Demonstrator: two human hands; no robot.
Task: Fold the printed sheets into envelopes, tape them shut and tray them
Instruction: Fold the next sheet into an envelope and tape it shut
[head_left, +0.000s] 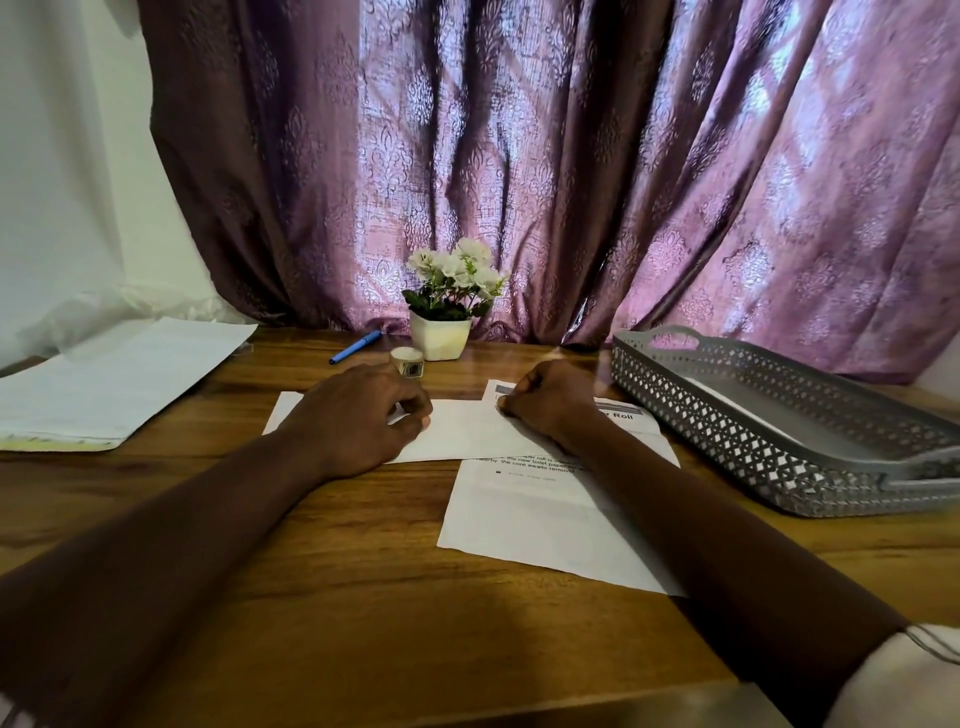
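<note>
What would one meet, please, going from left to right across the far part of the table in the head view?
Stack of white paper → blue pen → roll of tape → white flower pot → grey perforated tray.

Both forearms are bare from wrist to elbow, and neither the left hand (358, 415) nor the right hand (545, 400) wears a ring, watch or glove. A pale, whitish sleeve (904, 675) with a thin loose thread at its hem covers the right upper arm.
</note>
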